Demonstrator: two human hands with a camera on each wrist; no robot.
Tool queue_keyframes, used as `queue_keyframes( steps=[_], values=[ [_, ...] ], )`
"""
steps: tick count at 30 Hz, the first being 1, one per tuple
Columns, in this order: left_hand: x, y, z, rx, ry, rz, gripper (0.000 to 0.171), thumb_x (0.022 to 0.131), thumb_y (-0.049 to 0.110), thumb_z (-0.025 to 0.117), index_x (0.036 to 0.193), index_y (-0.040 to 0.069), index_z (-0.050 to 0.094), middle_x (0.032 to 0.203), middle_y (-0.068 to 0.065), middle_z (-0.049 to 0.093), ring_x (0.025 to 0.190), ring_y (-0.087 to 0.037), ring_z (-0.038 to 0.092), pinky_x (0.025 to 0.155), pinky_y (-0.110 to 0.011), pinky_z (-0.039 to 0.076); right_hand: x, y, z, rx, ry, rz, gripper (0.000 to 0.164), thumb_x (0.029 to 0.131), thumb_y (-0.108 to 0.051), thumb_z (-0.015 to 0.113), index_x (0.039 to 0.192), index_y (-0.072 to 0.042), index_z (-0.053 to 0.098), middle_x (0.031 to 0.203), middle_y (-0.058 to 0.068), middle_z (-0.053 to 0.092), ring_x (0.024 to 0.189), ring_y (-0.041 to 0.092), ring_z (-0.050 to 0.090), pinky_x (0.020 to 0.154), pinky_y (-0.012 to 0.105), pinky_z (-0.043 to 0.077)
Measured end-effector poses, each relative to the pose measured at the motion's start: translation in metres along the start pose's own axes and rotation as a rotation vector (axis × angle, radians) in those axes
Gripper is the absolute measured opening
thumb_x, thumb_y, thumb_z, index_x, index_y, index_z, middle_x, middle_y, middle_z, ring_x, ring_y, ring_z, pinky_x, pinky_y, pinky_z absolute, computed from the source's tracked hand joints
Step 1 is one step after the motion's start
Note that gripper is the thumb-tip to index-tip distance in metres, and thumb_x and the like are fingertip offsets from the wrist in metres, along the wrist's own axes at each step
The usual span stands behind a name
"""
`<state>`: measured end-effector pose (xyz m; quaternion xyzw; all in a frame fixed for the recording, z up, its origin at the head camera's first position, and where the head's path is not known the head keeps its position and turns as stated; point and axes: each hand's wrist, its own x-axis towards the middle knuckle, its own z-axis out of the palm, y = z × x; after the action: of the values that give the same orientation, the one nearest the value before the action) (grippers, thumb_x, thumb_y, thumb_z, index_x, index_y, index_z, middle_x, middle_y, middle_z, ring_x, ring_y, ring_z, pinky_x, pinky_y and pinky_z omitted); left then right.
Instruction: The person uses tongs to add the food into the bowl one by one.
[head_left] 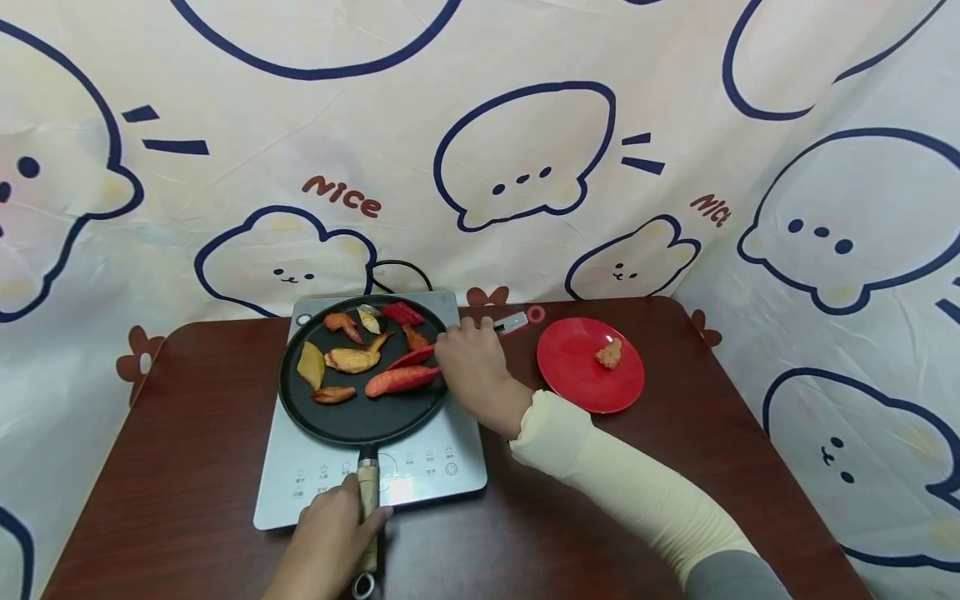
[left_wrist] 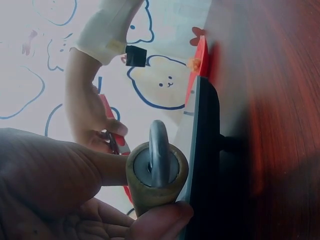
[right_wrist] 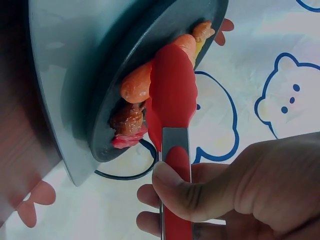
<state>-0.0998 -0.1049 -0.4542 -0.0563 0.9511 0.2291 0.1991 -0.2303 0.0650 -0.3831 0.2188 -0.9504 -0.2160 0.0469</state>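
Note:
My left hand (head_left: pixel 330 533) grips the wood-coloured handle (head_left: pixel 368 500) of a round black frying pan (head_left: pixel 375 425); the metal ring at the handle's end shows in the left wrist view. With its thumb along one arm, my right hand (right_wrist: pixel 215 185) holds red and silver tongs (right_wrist: pixel 172 95) over the pan's right side. Their red tips lie beside a sausage (head_left: pixel 401 381); whether they pinch it, I cannot tell. Around it in the pan lie a chicken wing (head_left: pixel 352 359), a yellow slice (head_left: pixel 311 365), a small brown piece (head_left: pixel 333 394), a red piece (head_left: pixel 402 313) and several other food pieces.
The pan stands on a white induction cooktop (head_left: pixel 285 492) with touch controls, on a dark wooden table (head_left: pixel 180 467). To the right is a red plate (head_left: pixel 577 383) bearing one fried piece (head_left: pixel 609 353). A black cable (head_left: pixel 405 263) runs behind the cooktop, near the patterned curtain (head_left: pixel 525 50).

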Motion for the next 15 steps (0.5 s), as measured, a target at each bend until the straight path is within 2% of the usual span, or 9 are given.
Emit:
queue_keyframes(
  steps=[5, 15],
  values=[
    [0.0007, -0.0010, 0.0002, 0.005, -0.008, -0.001, 0.069, 0.090, 0.032, 0.079, 0.124, -0.023, 0.054, 0.095, -0.024, 0.070, 0.082, -0.026, 0.065, 0.073, -0.046, 0.056, 0.0002, 0.0004, 0.0000, 0.005, -0.034, 0.002, 0.042, 0.086, -0.032, 0.083, 0.125, -0.020, 0.074, 0.112, 0.003, 0.075, 0.104, 0.020, 0.064, 0.096, 0.040, 0.053],
    [0.0030, -0.0007, 0.0028, -0.003, -0.018, -0.031, 0.070, 0.090, 0.032, 0.079, 0.126, -0.022, 0.054, 0.094, -0.022, 0.069, 0.078, -0.023, 0.062, 0.070, -0.042, 0.055, -0.0003, 0.0012, 0.0063, 0.018, -0.036, 0.007, 0.040, 0.088, -0.027, 0.081, 0.127, -0.019, 0.072, 0.114, 0.002, 0.074, 0.103, 0.020, 0.063, 0.095, 0.040, 0.053]
  ],
)
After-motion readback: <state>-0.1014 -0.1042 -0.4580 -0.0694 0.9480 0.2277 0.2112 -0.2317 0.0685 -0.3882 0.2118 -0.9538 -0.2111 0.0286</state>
